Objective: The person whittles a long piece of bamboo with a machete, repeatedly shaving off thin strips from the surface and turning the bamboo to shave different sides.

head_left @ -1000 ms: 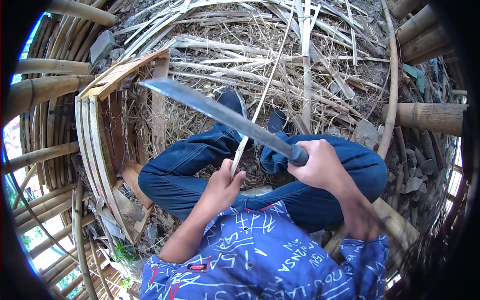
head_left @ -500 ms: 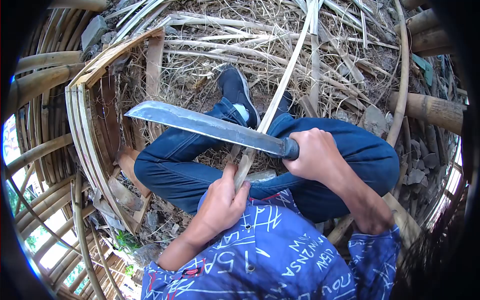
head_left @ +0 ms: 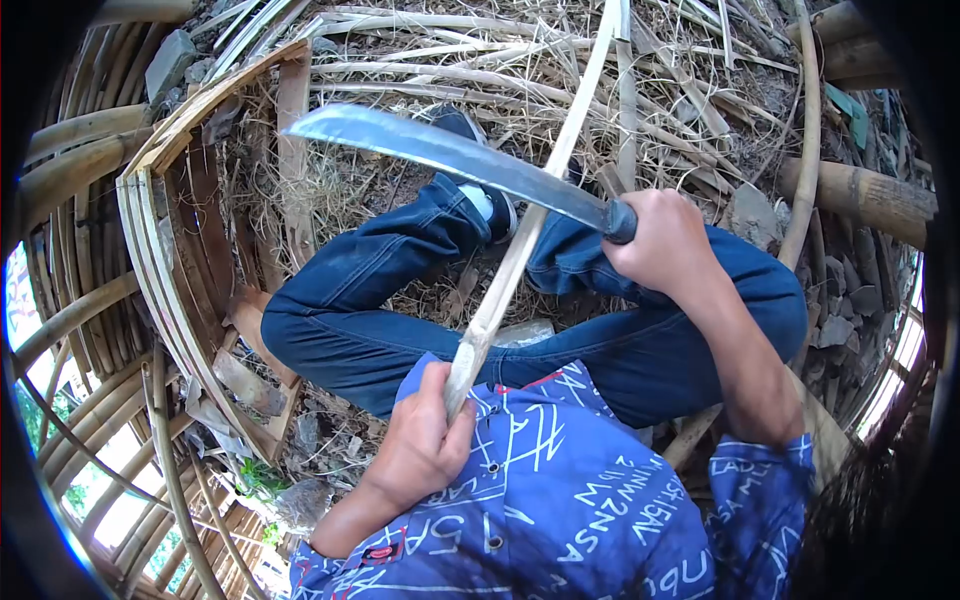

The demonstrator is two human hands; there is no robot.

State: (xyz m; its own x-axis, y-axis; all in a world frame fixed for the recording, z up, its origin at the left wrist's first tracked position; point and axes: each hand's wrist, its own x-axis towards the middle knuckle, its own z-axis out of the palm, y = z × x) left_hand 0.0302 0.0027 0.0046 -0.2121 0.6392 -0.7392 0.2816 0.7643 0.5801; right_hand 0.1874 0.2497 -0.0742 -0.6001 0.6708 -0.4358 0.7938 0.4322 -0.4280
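Right hand: clenched around the dark handle of a machete, raised above the person's left-to-right span of bent legs. Machete blade: long, grey, broad toward its tip, which points to the person's left; it passes over the bamboo strip, and whether the two touch I cannot tell from here.

Left hand: grasping the near end of that bamboo strip, thumb and fingers closed on it, just above the shirt. The strip is pale and long, running slantwise away from the person, between the legs and out over the ground.

Clothing: blue jeans, knees spread wide; blue shirt with white lettering; dark shoe, partly hidden.

Ground beyond the feet: split bamboo strips, lying loosely across one another, with curly shavings among them.

Person's left: slatted wooden frame; grey stone block near its far end.

Person's right: thick bamboo pole, green scrap, grey rubble.
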